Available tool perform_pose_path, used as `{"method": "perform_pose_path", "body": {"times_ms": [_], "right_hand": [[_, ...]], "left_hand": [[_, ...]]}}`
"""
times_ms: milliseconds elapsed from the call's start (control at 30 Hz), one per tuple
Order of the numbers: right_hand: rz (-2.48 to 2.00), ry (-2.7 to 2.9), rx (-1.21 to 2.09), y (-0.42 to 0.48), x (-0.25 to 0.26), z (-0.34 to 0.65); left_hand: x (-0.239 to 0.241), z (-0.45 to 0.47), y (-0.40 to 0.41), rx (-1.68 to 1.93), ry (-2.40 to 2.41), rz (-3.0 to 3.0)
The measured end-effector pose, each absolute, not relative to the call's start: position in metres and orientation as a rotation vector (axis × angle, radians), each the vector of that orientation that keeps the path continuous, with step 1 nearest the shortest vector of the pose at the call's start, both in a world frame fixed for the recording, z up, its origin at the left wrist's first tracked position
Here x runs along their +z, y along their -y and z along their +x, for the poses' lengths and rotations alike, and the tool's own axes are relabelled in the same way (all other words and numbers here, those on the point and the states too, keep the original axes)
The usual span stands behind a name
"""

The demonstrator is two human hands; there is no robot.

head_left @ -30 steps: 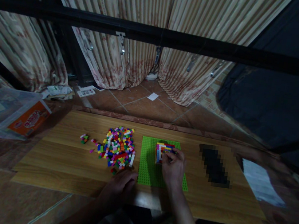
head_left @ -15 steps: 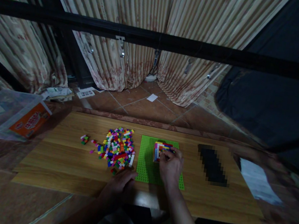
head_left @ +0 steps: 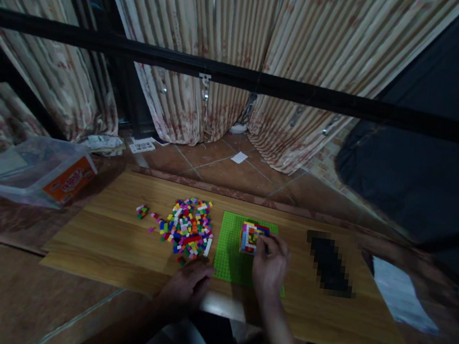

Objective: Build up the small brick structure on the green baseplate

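Observation:
On a green studded baseplate (head_left: 230, 248) stands a small block-walled build of colourful toy bricks (head_left: 249, 238), with red, yellow, white and light blue pieces showing. My right hand (head_left: 271, 265) is at the build's right side, thumb and fingers pinched together. Whatever lies between those fingertips is too small and hidden to name. Left of the baseplate spreads a loose pile of mixed toy bricks (head_left: 191, 226). My left hand (head_left: 189, 282) rests at the table's front edge, just below the pile and beside the baseplate's near left corner, fingers loosely bent and apart from the thumb.
The wooden table (head_left: 97, 239) carries a few stray bricks (head_left: 142, 212) left of the pile and a pixelated dark object (head_left: 330, 264) on the right. A clear plastic bin (head_left: 39, 169) stands at the left. White paper (head_left: 403, 293) lies at the far right; curtains (head_left: 215, 23) hang behind.
The whole view has shifted, so the table things appear slightly further right. My right hand stays at the build, its fingers pinched. My left hand remains by the table's front edge.

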State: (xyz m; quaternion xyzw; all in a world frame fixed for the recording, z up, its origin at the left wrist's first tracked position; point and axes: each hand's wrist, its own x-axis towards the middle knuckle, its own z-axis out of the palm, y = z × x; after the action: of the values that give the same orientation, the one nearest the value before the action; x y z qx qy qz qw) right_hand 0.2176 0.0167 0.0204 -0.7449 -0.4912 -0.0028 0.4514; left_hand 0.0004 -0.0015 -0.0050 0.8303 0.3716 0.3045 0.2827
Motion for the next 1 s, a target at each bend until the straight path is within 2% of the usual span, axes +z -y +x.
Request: {"method": "perform_pose_path", "body": {"times_ms": [100,233,433,1000], "right_hand": [[-1.732,1.318,0.071,-0.006,0.03,0.202],[-1.562,1.601,0.364,0.002,0.03,0.171],[-1.519,1.793,0.624,-0.009,0.02,0.148],[-1.528,1.77,0.663,-0.019,0.012,0.15]], "left_hand": [[-0.002,-0.001,0.005,0.833,-0.924,2.252],[0.0,-0.003,0.008,0.843,-0.825,2.289],[-0.001,-0.003,0.008,0.888,-0.786,2.257],[0.003,-0.003,0.006,0.87,-0.835,2.206]]}}
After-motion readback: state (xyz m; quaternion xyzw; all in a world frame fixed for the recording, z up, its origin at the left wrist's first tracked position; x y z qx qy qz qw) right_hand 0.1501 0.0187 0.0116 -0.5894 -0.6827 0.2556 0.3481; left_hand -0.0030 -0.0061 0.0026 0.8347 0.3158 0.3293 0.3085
